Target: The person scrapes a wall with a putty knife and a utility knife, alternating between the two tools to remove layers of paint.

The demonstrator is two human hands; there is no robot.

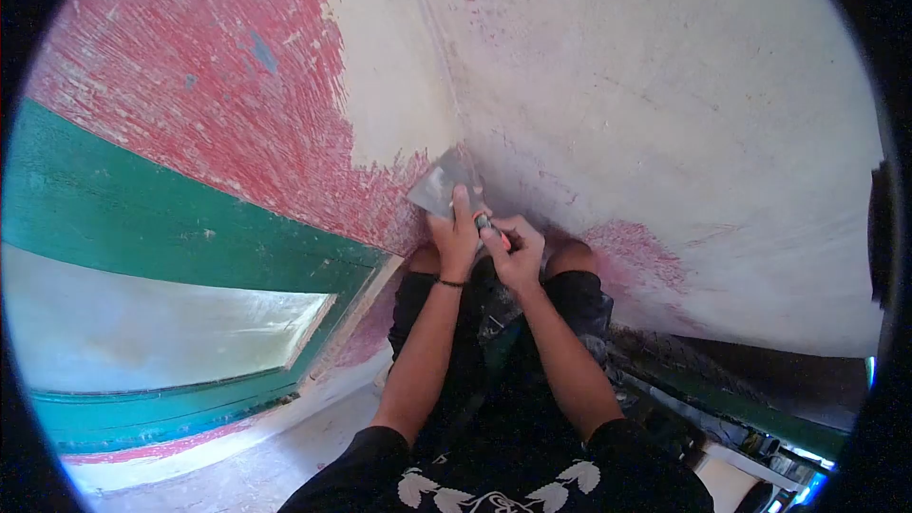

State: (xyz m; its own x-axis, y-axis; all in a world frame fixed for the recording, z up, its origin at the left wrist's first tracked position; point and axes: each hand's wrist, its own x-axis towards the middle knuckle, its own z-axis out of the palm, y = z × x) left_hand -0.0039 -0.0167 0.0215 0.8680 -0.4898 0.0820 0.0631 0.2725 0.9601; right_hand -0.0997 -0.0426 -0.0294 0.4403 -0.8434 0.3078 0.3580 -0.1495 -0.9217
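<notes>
A wide metal scraper (435, 187) with a red and black handle (499, 235) is held in both hands near the corner where two walls meet. My left hand (457, 236) is closed on it, with the thumb lying along the blade's base. My right hand (519, 252) wraps round the handle. The blade lies against or close to the wall (218, 66), whose red paint is streaked and scraped; a bare cream patch (380, 57) is just above. Part of the left fingers is hidden behind the tool.
A green frame (190, 218) with a pale panel (161, 323) stands at the left. The whitish wall (665, 114) on the right has pinkish patches. My knees are close to the corner. Dark clutter and a green bar (798, 427) are at the lower right.
</notes>
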